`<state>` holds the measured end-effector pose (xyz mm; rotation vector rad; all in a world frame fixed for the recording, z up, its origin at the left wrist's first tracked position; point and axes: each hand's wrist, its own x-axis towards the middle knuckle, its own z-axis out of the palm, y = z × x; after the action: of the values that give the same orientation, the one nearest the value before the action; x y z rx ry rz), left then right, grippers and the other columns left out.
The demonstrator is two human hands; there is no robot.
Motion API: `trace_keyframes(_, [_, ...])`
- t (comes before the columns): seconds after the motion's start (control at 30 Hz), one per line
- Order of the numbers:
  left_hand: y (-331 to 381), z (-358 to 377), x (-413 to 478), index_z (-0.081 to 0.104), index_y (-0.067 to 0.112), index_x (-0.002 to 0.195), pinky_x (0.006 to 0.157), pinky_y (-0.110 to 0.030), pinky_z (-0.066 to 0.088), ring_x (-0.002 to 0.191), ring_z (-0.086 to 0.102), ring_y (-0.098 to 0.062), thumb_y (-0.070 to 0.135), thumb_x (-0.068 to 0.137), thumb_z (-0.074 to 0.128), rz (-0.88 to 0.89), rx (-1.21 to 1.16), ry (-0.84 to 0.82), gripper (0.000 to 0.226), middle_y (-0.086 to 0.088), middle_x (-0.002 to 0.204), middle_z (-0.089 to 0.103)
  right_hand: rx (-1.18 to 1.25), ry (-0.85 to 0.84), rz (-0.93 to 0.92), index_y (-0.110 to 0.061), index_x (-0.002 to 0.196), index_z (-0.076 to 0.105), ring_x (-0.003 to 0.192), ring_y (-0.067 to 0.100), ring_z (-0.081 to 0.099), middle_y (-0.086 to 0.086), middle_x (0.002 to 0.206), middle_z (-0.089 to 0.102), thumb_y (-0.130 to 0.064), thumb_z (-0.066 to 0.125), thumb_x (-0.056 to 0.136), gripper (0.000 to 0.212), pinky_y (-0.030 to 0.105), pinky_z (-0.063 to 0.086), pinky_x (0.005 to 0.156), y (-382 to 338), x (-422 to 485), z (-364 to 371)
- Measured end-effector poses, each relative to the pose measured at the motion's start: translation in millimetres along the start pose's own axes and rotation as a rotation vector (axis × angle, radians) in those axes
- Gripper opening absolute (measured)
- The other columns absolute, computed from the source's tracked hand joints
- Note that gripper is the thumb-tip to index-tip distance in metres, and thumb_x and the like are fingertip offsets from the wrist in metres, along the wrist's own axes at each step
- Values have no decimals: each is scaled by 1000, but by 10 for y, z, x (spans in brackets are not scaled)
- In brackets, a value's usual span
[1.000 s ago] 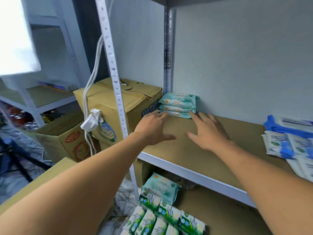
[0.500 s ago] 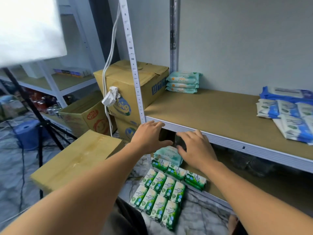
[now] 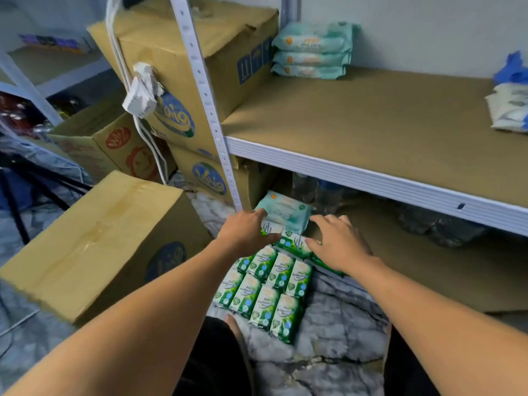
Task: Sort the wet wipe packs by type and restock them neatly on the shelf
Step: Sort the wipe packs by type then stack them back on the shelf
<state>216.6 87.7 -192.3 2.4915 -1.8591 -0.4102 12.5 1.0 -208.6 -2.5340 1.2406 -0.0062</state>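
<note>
- Marbled floor [image 3: 328,344] under the shelf [image 3: 371,124] carries rows of green packs [image 3: 265,290]; at their 12 o'clock end lies one teal pack [image 3: 285,215], flat, its long axis running 9 to 3.
- Left grip [image 3: 245,234] sits at the pack's 9 o'clock end, fingers fairly straight and touching its edge; right grip [image 3: 337,244] sits at the 4 o'clock corner, fingers spread, tips at the edge; neither has closed round anything.
- Pack lies between the two, just ahead at 12; the left looks slightly nearer, so a two-handed lift from both ends seems likely.
- Matching teal stack [image 3: 313,51] sits at 1 o'clock, in the shelf's back corner; probably this pack's place.
</note>
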Motion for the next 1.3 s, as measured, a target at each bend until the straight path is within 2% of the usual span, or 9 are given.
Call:
trace_keyframes(0.23, [-293,667,931,42,15,146,93,-42,48,122,55,-34,67,90,55,-51,-92,-49,78,-14,139,57,238,-112,170,-26,151,35,128,38,47,16,140,54,-45,59,95,64,40,42,102,352,728,615])
trace_keyframes(0.4, [-437,1009,1574,41,13,146,93,-41,49,120,56,-36,64,91,56,-135,-230,-19,76,-17,136,58,416,-128,306,-35,152,31,125,31,55,8,133,62,-49,61,91,69,37,47,98,507,1302,1018])
trace_keyframes(0.57, [-503,1237,2035,45,11,137,93,-36,46,119,57,-32,55,88,67,-273,-480,56,70,-12,133,59,523,-189,381,-36,157,21,120,27,57,2,138,58,-55,60,88,81,36,48,99,576,1705,1335])
trace_keyframes(0.67, [-529,1342,2216,40,9,139,92,-35,44,122,55,-34,56,90,63,-368,-595,56,71,-14,137,55,626,-200,400,-40,153,25,112,20,61,-8,132,62,-68,57,71,92,33,50,95,585,1837,1472])
trace_keyframes(0.77, [-609,1446,2337,37,10,140,93,-39,49,119,56,-36,59,91,61,-418,-603,-18,73,-16,136,54,697,-195,432,-43,152,22,114,21,61,-8,132,62,-76,52,57,105,38,51,99,611,1927,1609])
trace_keyframes(0.93, [-711,1539,2462,36,15,141,97,-44,51,116,58,-32,60,82,71,-386,-635,-119,82,-12,135,55,742,-170,487,-37,158,6,121,23,56,-6,140,56,-54,62,90,90,34,46,101,600,1994,1711])
trace_keyframes(1.1, [-756,1625,2516,38,19,138,97,-44,52,113,62,-30,53,80,77,-384,-772,-101,78,-9,129,61,879,-121,487,-38,158,4,116,16,59,-18,121,57,-39,68,91,93,36,47,103,589,2087,1814])
trace_keyframes(1.2, [-743,1599,2511,39,19,141,98,-42,51,113,61,-27,49,80,78,-365,-788,-101,78,-6,129,60,1007,-104,522,-48,154,11,113,16,63,-20,124,62,-27,71,88,92,48,51,100,604,2119,1847])
trace_keyframes(1.3, [-741,1568,2518,42,22,141,97,-42,53,112,62,-25,48,78,81,-353,-828,-97,79,-2,127,61,1096,-58,527,-44,154,14,115,17,63,-13,130,61,-13,66,92,87,51,52,99,583,2131,1802])
